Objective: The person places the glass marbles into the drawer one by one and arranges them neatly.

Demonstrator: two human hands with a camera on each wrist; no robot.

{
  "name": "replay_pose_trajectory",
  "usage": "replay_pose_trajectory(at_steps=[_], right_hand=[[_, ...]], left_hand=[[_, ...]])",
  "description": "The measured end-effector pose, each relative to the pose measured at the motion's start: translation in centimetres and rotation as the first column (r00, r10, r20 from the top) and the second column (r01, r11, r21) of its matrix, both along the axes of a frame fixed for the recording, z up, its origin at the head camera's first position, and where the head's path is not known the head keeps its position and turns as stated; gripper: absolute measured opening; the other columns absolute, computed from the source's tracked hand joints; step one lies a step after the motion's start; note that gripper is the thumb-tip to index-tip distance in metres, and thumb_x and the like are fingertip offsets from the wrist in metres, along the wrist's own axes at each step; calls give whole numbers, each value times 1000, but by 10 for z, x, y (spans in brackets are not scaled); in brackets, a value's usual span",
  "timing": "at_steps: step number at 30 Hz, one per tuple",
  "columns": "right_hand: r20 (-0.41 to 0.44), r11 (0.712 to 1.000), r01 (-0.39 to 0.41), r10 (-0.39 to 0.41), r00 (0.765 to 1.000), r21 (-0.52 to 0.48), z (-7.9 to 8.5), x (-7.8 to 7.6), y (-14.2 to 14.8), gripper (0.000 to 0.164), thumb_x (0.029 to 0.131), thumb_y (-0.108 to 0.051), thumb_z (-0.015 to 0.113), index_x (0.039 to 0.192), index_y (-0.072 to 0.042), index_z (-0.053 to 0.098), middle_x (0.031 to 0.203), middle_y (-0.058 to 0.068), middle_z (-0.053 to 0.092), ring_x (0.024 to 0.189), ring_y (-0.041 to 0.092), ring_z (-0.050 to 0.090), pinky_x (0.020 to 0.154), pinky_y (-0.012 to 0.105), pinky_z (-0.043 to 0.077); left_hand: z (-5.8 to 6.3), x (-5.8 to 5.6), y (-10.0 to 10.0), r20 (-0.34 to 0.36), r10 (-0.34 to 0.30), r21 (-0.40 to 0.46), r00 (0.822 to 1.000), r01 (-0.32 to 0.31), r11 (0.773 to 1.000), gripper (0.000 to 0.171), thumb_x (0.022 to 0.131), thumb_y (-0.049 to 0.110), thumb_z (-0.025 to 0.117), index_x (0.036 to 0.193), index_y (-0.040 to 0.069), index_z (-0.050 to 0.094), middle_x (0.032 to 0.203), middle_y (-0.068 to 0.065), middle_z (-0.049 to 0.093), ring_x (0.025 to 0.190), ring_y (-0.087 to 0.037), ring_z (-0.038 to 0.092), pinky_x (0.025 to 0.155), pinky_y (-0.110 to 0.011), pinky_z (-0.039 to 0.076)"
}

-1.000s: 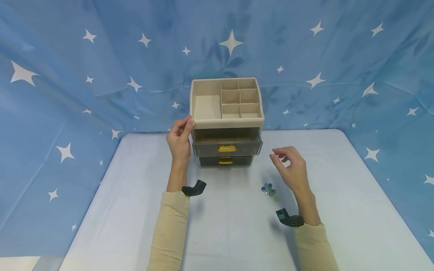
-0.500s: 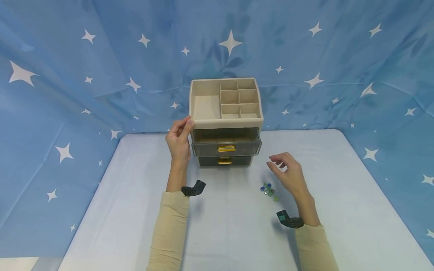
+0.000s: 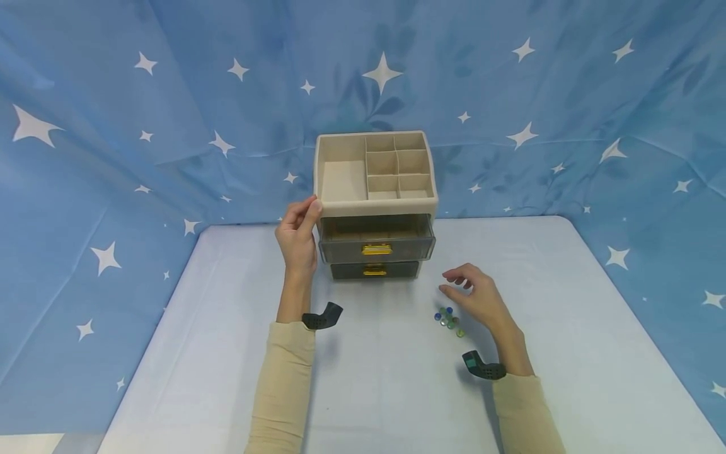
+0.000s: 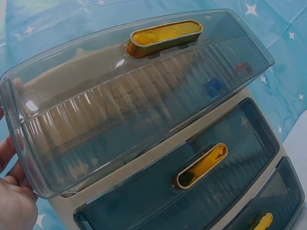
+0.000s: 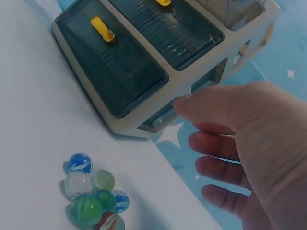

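A beige drawer organizer (image 3: 377,207) stands at the back of the table, its tray top divided into compartments. Its smoky clear top drawer (image 4: 110,110) is pulled out; a blue marble (image 4: 213,87) and a reddish one (image 4: 242,69) show through it. My left hand (image 3: 298,236) grips the organizer's upper left front corner with thumb and fingertips. My right hand (image 3: 475,296) hovers with loosely bent fingers, thumb and index apart and nothing between them. Just left of and below it, several glass marbles (image 5: 88,211), blue, green, clear and reddish-brown, lie in a cluster on the table.
Two lower drawers with gold handles, the middle one (image 4: 225,167) and the bottom one (image 5: 112,57), are closed. A white cloth covers the table (image 3: 374,378). Blue curtain (image 3: 238,113) with white stars hangs behind and along both sides.
My right hand has moved down and left, closer to the marbles, with thumb and fingers spreading slightly apart. My left hand keeps its hold on the organizer's corner.
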State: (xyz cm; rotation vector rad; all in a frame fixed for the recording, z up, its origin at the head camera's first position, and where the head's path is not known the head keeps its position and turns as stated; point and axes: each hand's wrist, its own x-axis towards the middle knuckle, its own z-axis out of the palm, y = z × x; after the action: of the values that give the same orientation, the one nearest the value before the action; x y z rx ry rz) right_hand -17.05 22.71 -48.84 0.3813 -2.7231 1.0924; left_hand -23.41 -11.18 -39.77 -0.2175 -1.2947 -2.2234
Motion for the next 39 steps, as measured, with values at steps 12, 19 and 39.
replay_pose_trajectory(at_steps=[12,19,39], right_hand=[[165,999,-42,40,985,4,-7,0,6,27,87,-20,77,110,-7,71,102,7,69,97,22,59,88,41,49],[220,998,-61,55,974,23,-7,1,9,27,86,-18,78,110,-8,72,101,6,68,96,22,59,88,43,49],[344,995,-91,71,936,40,-13,-1,11,31,85,-21,79,112,-8,70,108,7,70,100,24,62,93,47,51]], left_hand=[[-1,0,-1,-21,11,-5,1000,-12,1000,11,86,9,77,94,16,79,91,0,71,82,-8,66,77,-20,52],[-1,1,-1,-13,9,-15,1000,-9,1000,16,88,2,73,95,15,79,91,2,71,82,-8,66,77,-20,52],[0,0,-1,-2,0,-16,1000,0,1000,17,88,3,74,94,17,79,91,3,69,83,-8,65,77,-19,52]])
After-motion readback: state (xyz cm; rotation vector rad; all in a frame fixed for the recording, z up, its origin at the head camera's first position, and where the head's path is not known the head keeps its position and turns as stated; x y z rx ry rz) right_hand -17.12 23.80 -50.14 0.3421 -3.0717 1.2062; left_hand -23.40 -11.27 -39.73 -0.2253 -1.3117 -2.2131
